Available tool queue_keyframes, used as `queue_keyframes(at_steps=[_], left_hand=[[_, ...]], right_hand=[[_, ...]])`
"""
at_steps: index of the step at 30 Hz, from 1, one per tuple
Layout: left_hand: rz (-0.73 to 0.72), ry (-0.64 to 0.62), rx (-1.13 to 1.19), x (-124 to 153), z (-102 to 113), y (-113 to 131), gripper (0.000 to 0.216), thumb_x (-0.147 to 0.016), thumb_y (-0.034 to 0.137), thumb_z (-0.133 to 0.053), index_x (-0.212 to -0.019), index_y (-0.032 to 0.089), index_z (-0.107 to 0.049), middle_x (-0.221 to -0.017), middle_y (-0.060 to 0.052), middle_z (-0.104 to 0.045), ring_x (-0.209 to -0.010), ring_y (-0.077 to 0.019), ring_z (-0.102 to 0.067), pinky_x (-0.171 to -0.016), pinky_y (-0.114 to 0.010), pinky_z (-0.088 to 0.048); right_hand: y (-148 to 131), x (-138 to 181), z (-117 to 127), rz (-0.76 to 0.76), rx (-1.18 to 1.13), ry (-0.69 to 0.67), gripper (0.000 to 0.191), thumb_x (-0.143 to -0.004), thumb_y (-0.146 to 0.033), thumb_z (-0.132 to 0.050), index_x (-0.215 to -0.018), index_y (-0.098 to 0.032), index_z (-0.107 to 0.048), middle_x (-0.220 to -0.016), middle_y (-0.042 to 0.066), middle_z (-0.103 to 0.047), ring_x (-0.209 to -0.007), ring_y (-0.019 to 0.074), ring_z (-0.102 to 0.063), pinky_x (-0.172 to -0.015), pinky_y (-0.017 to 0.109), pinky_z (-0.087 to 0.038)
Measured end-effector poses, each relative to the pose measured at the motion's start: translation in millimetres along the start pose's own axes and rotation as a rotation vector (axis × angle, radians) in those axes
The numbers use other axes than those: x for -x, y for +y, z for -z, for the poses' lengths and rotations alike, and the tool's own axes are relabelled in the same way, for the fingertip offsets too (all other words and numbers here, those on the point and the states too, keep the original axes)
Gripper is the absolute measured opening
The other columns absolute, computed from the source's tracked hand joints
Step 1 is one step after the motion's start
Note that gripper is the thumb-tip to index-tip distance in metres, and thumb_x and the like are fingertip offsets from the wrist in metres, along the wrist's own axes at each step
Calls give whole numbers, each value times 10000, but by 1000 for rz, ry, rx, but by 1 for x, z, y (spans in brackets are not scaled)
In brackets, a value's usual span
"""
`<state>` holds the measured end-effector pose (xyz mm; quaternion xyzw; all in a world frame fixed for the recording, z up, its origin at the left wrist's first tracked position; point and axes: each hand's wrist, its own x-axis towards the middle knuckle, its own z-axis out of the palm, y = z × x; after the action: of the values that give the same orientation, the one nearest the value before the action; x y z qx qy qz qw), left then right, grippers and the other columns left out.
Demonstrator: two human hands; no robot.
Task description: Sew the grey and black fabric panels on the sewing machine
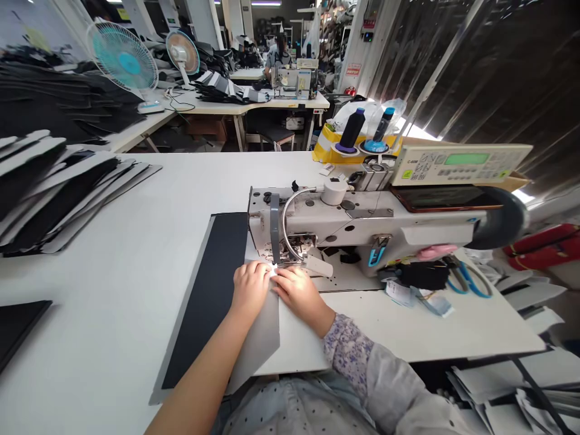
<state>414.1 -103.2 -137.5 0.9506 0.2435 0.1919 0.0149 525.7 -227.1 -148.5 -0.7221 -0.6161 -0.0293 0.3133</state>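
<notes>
A flat black and grey panel [206, 290] lies on the white table, its far right edge under the head of a sewing machine [326, 214]. My left hand [251, 290] presses on the panel with bent fingers, close to the lit needle area. From the right, my right hand [301, 296] grips the panel's edge beside the presser foot, its fingers bent and drawn together. The fingertips of both hands nearly meet there. The needle and the stitch line are hidden by the hands and the machine head.
Stacked black and grey pieces [58, 187] lie at the left. Blue-handled scissors [469, 278] and a black bundle [423, 275] sit by the machine's right end. Behind stand thread cones [351, 128], a control panel [462, 163], and farther off, fans [122, 57] and a seated person [278, 54].
</notes>
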Motion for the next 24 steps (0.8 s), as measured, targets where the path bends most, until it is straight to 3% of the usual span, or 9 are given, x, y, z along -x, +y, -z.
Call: queue_keyframes(at_steps=[4, 6, 10, 16, 20, 24], left_hand=[[-1, 7, -7, -4, -10, -6, 174, -925, 278, -466, -895, 213, -625, -889, -66, -624, -844, -222, -539, -789, -351, -375], [-18, 16, -15, -9, -14, -10, 179, -922, 274, -465, -898, 209, -630, -888, -73, -622, -851, -228, -541, -792, -353, -380], [-29, 5, -60, -21, -21, -17, 221, -909, 263, -463, -787, 183, -630, -835, -100, -612, -834, -249, -543, -774, -366, -391], [-30, -29, -79, -31, -26, -20, 183, -841, 153, -465, -766, 181, -630, -794, -102, -614, -828, -266, -551, -754, -371, -391], [-32, -35, -77, -35, -26, -20, 186, -831, 149, -464, -767, 173, -637, -791, -111, -616, -832, -277, -557, -758, -384, -401], [-38, -53, -46, -39, -24, -21, 192, -826, 130, -461, -793, 170, -647, -817, -109, -627, -853, -273, -571, -776, -382, -417]], right_hand=[[36, 22, 27, -226, 90, 170, 246, -933, -244, -463, -1005, -208, -694, -988, 86, -688, -957, 234, -608, -877, 383, -488], [59, 36, 42, -289, 233, 243, 269, -903, -189, -446, -994, -172, -699, -1027, 124, -670, -995, 267, -590, -913, 435, -474], [88, 56, 55, -357, 412, 216, 340, -851, -107, -415, -1073, -107, -672, -1170, 183, -615, -1083, 310, -546, -931, 479, -468], [100, 56, 44, -389, 372, 223, 341, -857, -130, -414, -1086, -120, -667, -1183, 170, -614, -1017, 290, -574, -872, 448, -501], [104, 53, 48, -422, 305, 227, 324, -854, -140, -405, -1025, -128, -681, -1074, 164, -649, -939, 283, -602, -844, 461, -509], [84, 53, 48, -422, 99, 287, 297, -860, -167, -426, -1010, -174, -682, -1081, 128, -653, -970, 257, -616, -877, 438, -511]])
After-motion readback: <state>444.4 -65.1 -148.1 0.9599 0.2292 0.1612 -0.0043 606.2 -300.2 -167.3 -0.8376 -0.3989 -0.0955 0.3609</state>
